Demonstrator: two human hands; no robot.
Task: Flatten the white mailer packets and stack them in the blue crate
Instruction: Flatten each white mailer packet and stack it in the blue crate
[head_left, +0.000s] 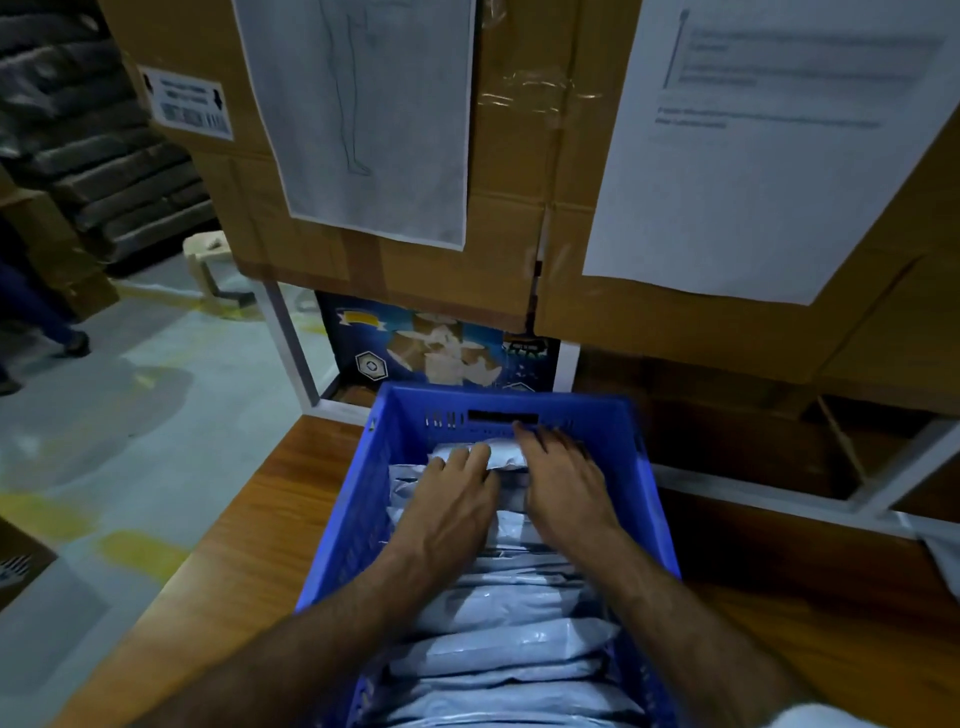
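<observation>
- At the bottom of the frame, both forearms reached up from the lower edge into the blue crate (358, 525), which sat on a wooden table (244, 551).
- The crate ran lengthwise away from the camera, its far wall at frame centre and its near end cut off by the bottom edge; bare tabletop showed on its left and right.
- White mailer packets (509, 649) filled the crate in a row, each with its long axis lying left to right across the crate, overlapping one another from near to far.
- The left hand (447, 499) lay palm down on the packets in the far half, fingers straight and spread, pressing.
- The right hand (561, 483) lay just beside it, fingers extended toward the far wall and resting on the farthest packet (498, 457); neither hand gripped anything.
- Little room remained between the fingertips and the far wall.
- Beyond the crate stood stacked cardboard boxes (519, 156) with paper sheets (363, 104) taped on, filling the upper frame.
- Open floor (156, 389) lay at the left.
</observation>
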